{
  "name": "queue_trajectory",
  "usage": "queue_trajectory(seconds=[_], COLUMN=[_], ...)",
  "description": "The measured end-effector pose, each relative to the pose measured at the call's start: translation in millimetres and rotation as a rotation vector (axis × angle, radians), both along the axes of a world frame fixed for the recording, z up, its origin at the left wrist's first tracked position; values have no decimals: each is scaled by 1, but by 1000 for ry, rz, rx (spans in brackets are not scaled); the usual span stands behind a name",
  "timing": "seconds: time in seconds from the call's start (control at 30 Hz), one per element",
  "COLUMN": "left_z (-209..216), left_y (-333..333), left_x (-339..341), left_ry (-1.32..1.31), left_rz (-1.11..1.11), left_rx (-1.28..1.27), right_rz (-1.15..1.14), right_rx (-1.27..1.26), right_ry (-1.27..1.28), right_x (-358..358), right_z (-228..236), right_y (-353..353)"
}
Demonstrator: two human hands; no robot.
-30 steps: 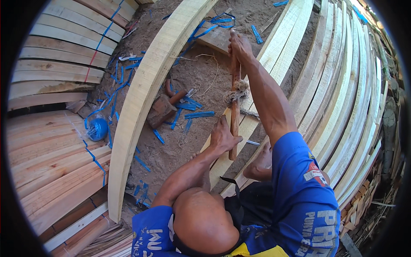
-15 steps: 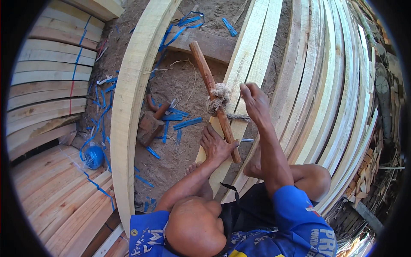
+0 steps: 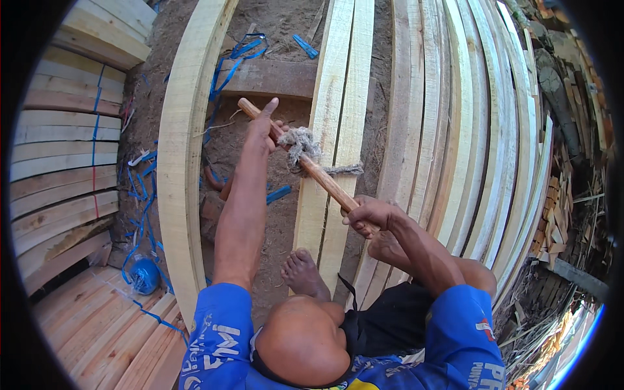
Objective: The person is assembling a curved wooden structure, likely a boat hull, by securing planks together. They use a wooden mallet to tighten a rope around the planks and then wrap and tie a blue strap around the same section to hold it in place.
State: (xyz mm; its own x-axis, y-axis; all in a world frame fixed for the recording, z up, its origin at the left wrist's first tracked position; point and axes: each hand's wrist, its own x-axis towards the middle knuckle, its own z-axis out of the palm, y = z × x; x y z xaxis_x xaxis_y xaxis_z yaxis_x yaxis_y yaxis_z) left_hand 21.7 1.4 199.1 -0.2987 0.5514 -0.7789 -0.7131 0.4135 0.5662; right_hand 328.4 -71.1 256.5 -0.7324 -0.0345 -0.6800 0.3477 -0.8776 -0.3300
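A reddish wooden stick [image 3: 325, 182] lies slantwise over two pale planks [image 3: 333, 110] set side by side. Near its middle a frayed rope [image 3: 301, 144] is knotted round it, and the rope runs across the planks to their right edge. My left hand [image 3: 265, 127] grips the stick close to its upper end, thumb pointing up along it. Round the lower end is closed my right hand [image 3: 370, 216]. One bare foot [image 3: 304, 273] of mine rests by the near end of the planks.
A long thick beam [image 3: 188, 130] stands to my left, with stacked timber [image 3: 68, 159] beyond it. Many long planks [image 3: 448, 130] lie to the right. Blue strapping scraps [image 3: 278, 194] litter the dirt, and a crosswise timber [image 3: 270, 78] lies under the planks. A blue ball of strapping [image 3: 143, 274] sits lower left.
My left hand has gone from the plank up to the stick's upper end. My right hand has come down and taken hold of its lower end. The stick has turned to a flatter slant.
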Motion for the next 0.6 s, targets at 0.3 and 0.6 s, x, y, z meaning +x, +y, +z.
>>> queue_trajectory(seconds=[0.3, 0.6], left_z=[-3, 9], left_y=[-88, -203], left_x=[45, 49], left_ry=[-104, 427], left_rz=[-124, -838], left_rx=[387, 268], right_rz=[95, 572], right_rx=[938, 1006], right_ry=[-769, -265], right_x=[-80, -110], right_z=[15, -5], right_y=[-112, -117])
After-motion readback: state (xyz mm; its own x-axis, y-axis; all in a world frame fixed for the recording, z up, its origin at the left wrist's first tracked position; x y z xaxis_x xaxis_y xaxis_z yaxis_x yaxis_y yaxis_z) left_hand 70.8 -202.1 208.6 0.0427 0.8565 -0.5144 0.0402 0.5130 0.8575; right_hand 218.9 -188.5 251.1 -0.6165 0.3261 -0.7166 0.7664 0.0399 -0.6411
